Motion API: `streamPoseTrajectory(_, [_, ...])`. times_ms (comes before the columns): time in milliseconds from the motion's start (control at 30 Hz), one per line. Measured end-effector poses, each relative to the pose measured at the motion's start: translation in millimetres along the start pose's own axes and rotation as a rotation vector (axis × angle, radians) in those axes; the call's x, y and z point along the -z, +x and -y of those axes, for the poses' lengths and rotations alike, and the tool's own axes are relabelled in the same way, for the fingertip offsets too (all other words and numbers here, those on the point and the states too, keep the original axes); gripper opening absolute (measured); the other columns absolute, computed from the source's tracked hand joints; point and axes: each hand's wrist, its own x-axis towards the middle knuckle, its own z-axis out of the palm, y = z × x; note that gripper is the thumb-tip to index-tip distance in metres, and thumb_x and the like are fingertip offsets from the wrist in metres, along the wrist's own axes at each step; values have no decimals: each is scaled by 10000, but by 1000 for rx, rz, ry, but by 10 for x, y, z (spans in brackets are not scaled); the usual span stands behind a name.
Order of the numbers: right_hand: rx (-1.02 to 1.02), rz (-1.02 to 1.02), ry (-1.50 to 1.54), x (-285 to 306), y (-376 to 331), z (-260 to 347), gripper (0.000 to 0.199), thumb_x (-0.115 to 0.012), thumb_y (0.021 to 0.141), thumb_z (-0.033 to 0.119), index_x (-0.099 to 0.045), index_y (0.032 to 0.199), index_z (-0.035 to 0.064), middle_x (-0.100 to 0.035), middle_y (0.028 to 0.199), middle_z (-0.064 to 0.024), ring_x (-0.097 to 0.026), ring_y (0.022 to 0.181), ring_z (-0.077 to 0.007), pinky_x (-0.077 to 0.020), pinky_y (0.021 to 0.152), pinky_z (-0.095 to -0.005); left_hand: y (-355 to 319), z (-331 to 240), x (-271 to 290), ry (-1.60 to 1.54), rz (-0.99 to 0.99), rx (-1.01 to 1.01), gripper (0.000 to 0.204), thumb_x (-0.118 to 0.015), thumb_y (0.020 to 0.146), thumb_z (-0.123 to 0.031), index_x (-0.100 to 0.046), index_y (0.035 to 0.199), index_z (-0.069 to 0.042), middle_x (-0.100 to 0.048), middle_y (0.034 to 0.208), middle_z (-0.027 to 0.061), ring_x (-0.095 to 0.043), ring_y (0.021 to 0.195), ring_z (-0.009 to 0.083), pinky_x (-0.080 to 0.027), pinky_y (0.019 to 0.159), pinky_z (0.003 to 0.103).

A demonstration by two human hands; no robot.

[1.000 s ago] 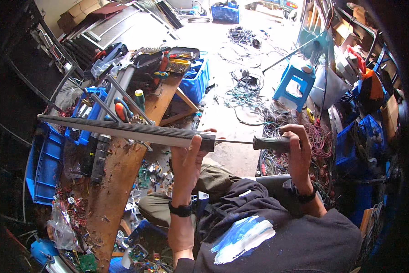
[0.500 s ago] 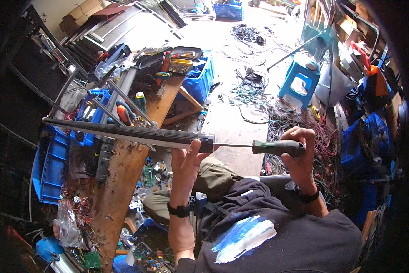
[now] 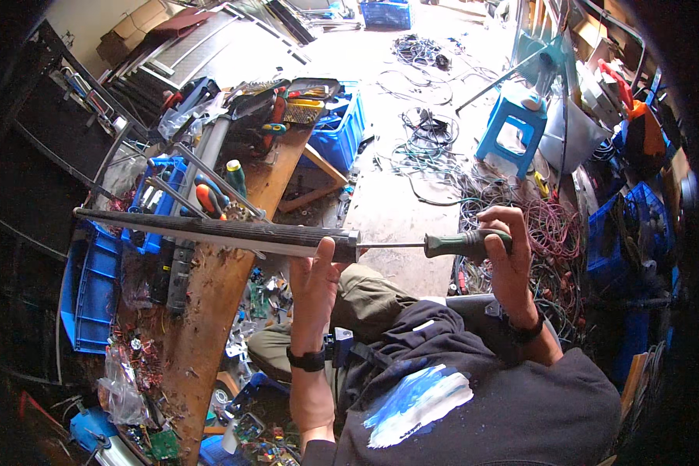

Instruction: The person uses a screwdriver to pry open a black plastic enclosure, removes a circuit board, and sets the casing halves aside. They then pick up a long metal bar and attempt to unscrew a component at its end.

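Note:
My left hand grips the near end of a long dark ribbed bar that lies level across the wooden workbench, its far end reaching left over the blue crates. My right hand is closed on the dark green handle of a screwdriver. The screwdriver's thin metal shaft runs left and its tip meets the end face of the bar, right beside my left thumb. A black watch sits on each wrist.
The workbench carries screwdrivers, pliers, circuit boards and scrap. Blue plastic crates stand left of it, another blue crate at its far end. A blue stool and tangled cables cover the floor on the right.
The bar and screwdriver have stayed level while the view shifted slightly. The screwdriver handle sits a little farther from the bar's end, with more shaft showing.

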Motion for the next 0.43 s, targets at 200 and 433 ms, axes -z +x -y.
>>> streamPoseTrajectory(200, [443, -13, 12, -113, 112, 8, 500, -741, 1008, 254, -419, 1347, 78, -624, 1009, -92, -599, 867, -141, -504, 756, -302, 10, 13, 33, 8, -42, 5, 316, -730, 1022, -201, -590, 1304, -178, -703, 1207, 30, -719, 1141, 275, -614, 969, 657])
streamPoseTrajectory(433, [438, -52, -6, -99, 80, -133, 555, -779, 988, 330, -428, 1357, 108, -608, 1094, -140, -614, 957, -180, -522, 821, -329, 36, 42, 98, 36, -35, 8, 391, -743, 1013, -221, -563, 1356, -174, -699, 1252, 63, -712, 1164, 286, -610, 961, 658])
